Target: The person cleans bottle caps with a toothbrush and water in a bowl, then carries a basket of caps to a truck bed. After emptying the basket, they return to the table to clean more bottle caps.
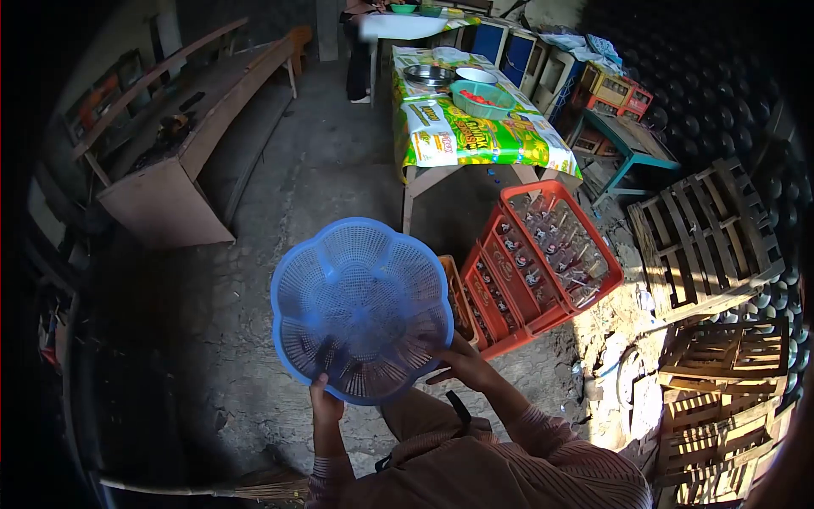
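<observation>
A blue plastic colander (360, 293) with a scalloped rim is held out in front of my body, its inside facing up with nothing in it. My left hand (326, 402) grips the lower left of the rim, the thumb over the edge and the fingers underneath, seen dimly through the mesh. On the lower right side, my right hand (465, 363) is closed on the rim, its fingers partly hidden by the colander. Just beyond the right hand stand stacked red crates (543, 263) of glass bottles.
Ahead is a table with a bright printed cover (483, 140), bearing a green basket (483, 99) of red items, a metal pan (429, 76) and a white plate (476, 75). A wooden bench (212, 127) stands left, wooden pallets (708, 237) right. Another person (359, 59) stands at the back.
</observation>
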A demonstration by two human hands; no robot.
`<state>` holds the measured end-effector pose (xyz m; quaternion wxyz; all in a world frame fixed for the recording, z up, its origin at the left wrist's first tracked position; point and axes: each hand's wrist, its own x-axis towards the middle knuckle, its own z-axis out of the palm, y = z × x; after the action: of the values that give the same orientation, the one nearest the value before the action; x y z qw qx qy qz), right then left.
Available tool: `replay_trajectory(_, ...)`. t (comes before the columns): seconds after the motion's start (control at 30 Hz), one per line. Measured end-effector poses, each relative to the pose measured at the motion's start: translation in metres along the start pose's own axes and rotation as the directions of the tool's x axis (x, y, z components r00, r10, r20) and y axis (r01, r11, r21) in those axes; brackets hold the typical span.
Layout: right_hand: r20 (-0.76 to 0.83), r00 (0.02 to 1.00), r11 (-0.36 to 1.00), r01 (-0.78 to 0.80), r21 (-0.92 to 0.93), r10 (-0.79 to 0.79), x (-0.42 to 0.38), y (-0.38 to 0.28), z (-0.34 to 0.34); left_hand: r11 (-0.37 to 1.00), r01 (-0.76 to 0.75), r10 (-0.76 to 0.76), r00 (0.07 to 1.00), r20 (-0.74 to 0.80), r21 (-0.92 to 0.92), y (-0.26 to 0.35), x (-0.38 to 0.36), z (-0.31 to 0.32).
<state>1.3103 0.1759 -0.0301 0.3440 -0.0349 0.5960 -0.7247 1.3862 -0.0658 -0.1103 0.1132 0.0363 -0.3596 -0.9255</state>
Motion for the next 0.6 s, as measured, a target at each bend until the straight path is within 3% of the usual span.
replay_trajectory(0.07, -0.104, 0.994, 0.992, 0.023, 0.121, -0.011, 0.058, 0.008, 0.0, 0.99, -0.019, 0.014, 0.999, 0.038, 0.142, 0.003, 0.046, -0.018)
replay_trajectory(0.13, -0.141, 0.99, 0.977, 0.023, 0.212, 0.007, 0.126, 0.014, -0.006, 0.998, -0.029, 0.027, 0.998, 0.048, 0.051, 0.012, 0.099, -0.04)
replay_trajectory(0.2, -0.18, 0.983, 0.954, 0.076, 0.289, -0.023, 0.182, 0.0, -0.003, 0.936, 0.034, -0.027, 0.999, -0.025, 0.35, 0.017, 0.158, -0.075)
replay_trajectory(0.23, -0.176, 0.984, 0.953, 0.085, 0.292, -0.033, 0.207, -0.017, 0.002, 0.934, 0.026, -0.021, 1.0, -0.018, 0.357, 0.033, 0.184, -0.074)
replay_trajectory(0.3, -0.338, 0.939, 0.947, 0.06, 0.317, 0.053, 0.254, -0.048, 0.012, 0.957, 0.109, -0.061, 0.982, -0.181, 0.269, 0.065, 0.227, -0.073)
replay_trajectory(0.33, -0.342, 0.938, 0.944, 0.064, 0.322, 0.053, 0.275, -0.065, 0.014, 0.955, 0.113, -0.065, 0.982, -0.177, 0.274, 0.075, 0.244, -0.089)
replay_trajectory(0.4, -0.41, 0.912, 0.926, 0.154, 0.346, 0.001, 0.313, -0.106, 0.014, 0.964, 0.265, -0.239, 0.903, -0.358, 0.026, 0.089, 0.268, -0.157)
replay_trajectory(0.43, -0.45, 0.893, 0.928, 0.143, 0.344, 0.029, 0.328, -0.129, 0.016, 0.716, 0.449, -0.15, 0.847, -0.51, 0.535, 0.085, 0.266, -0.211)
replay_trajectory(0.47, -0.455, 0.89, 0.93, 0.149, 0.337, 0.022, 0.342, -0.145, 0.014, 0.198, 0.565, 0.021, 0.814, -0.58, 0.801, 0.08, 0.271, -0.247)
replay_trajectory(0.5, -0.475, 0.88, 0.932, 0.156, 0.327, 0.019, 0.358, -0.16, 0.011, -0.565, 0.535, 0.094, 0.798, -0.595, 0.628, 0.107, 0.263, -0.196)
replay_trajectory(0.53, -0.493, 0.87, 0.934, 0.166, 0.317, 0.013, 0.376, -0.174, 0.007, -0.681, 0.38, 0.089, 0.891, -0.444, 0.626, 0.113, 0.255, -0.215)
replay_trajectory(0.6, -0.475, 0.879, 0.892, 0.244, 0.38, -0.037, 0.413, -0.186, -0.004, -0.255, 0.757, 0.212, 0.65, -0.73, 0.601, 0.081, 0.233, -0.312)
